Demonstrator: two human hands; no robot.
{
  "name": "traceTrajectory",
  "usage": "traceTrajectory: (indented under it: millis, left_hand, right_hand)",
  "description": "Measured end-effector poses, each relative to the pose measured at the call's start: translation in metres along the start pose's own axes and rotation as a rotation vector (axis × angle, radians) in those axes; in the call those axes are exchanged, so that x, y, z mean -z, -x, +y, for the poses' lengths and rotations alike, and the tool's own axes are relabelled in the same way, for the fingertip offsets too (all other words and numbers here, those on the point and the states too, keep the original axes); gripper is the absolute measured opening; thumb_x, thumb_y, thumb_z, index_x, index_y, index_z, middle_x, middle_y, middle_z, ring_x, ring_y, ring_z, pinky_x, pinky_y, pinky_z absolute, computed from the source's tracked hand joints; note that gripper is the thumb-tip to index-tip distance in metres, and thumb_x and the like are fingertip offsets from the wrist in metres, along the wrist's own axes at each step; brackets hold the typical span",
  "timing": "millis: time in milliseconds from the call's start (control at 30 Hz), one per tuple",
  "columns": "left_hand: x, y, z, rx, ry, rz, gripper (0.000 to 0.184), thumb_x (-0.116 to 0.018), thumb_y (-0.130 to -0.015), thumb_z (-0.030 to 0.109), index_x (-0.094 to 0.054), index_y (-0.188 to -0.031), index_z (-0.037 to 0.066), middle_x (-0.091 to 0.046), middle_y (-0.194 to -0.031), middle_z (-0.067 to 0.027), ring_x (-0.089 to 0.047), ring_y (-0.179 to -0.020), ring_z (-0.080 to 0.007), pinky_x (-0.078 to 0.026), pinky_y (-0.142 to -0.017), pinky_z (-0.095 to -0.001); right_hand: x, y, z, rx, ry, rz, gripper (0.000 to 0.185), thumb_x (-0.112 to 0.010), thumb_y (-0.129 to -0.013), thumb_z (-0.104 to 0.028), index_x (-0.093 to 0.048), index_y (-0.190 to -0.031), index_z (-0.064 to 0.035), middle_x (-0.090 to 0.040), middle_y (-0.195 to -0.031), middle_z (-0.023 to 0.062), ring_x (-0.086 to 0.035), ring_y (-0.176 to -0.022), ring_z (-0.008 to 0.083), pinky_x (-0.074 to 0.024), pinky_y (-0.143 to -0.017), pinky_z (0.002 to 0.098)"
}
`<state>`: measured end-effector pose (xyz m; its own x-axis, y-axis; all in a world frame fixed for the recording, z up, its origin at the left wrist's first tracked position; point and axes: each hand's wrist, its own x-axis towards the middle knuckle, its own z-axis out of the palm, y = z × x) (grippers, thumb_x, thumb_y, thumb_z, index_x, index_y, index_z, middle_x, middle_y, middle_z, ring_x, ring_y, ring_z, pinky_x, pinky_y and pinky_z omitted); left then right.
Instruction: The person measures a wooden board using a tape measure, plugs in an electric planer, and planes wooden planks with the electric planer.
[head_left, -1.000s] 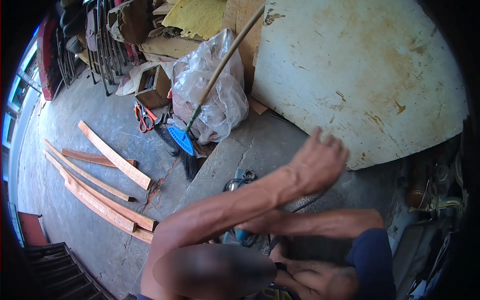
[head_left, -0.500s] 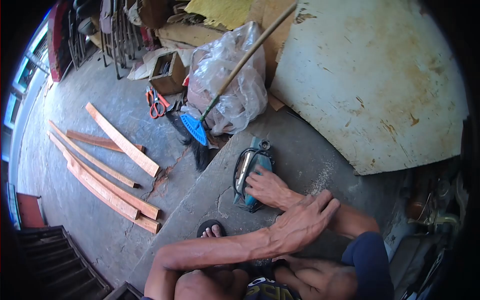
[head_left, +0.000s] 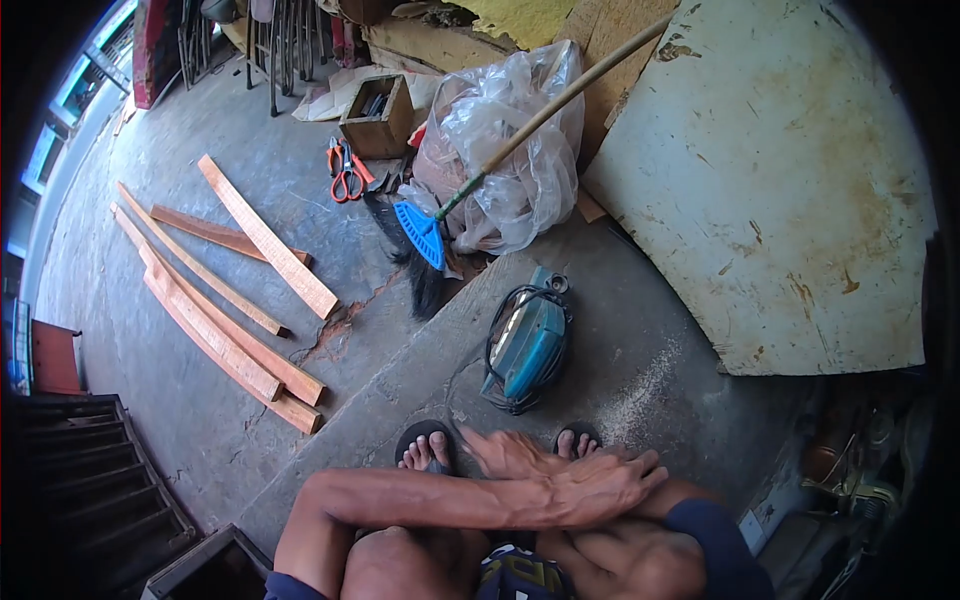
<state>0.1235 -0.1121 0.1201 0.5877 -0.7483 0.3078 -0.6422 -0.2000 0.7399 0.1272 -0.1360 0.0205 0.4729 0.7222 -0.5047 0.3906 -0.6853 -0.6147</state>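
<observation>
R hand [head_left: 512, 455] partly hidden behind L forearm [head_left: 420, 497]; tool [head_left: 537, 345] partly hidden by cord [head_left: 489, 345]; box [head_left: 376, 137] contents too small to ID; board [head_left: 790, 200] cut off @ top.

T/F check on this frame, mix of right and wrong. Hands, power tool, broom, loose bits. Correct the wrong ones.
1. The blue-green power tool rests on the floor. True.
2. The left hand appears farther right in the view than the right hand. True.
3. The right hand grips the power tool. False: it is apart from it.
4. The broom has a red head. False: the broom head is blue.
5. Orange-handled tools lie near the wooden box. True.
</observation>
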Motion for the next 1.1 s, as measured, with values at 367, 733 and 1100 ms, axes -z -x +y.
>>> traceTrajectory:
  millis: [367, 733, 1100]
  left_hand:
    - [0.055, -0.017, 0.029, -0.431, 0.12, 0.334, 0.034, -0.054, -0.087, 0.02, -0.054, -0.115, 0.001, -0.055, -0.112, -0.0185, -0.061, -0.103, -0.0313, -0.052, -0.083, -0.0323]
    - [0.102, -0.026, 0.048, -0.606, -0.023, 0.447, 0.04, -0.06, -0.082, 0.022, -0.064, -0.115, 0.0, -0.063, -0.111, -0.0139, -0.064, -0.094, -0.0252, -0.051, -0.08, -0.0376]
    - [0.093, -0.028, 0.089, -0.857, 0.337, 0.631, 0.042, -0.065, -0.09, 0.039, -0.067, -0.105, 0.0, -0.068, -0.098, -0.0093, -0.063, -0.08, -0.0272, -0.051, -0.089, -0.0346]
  right_hand:
    - [0.178, 0.118, 0.0, -0.339, 0.779, 0.169, 0.028, -0.055, -0.097, -0.015, -0.068, -0.117, -0.0009, -0.071, -0.075, 0.0173, -0.073, -0.067, 0.0339, -0.0552, -0.058, 0.0497]
    - [0.25, 0.139, -0.067, -0.094, 0.34, 1.825, 0.037, -0.052, -0.106, -0.016, -0.054, -0.14, -0.0005, -0.069, -0.109, 0.0197, -0.068, -0.097, 0.021, -0.0539, -0.08, 0.0285]
    - [0.241, 0.204, -0.151, -0.27, 0.575, 1.463, 0.022, -0.074, -0.087, -0.004, -0.071, -0.107, 0.0054, -0.071, -0.094, 0.0176, -0.068, -0.084, 0.0281, -0.0535, -0.074, 0.0398]
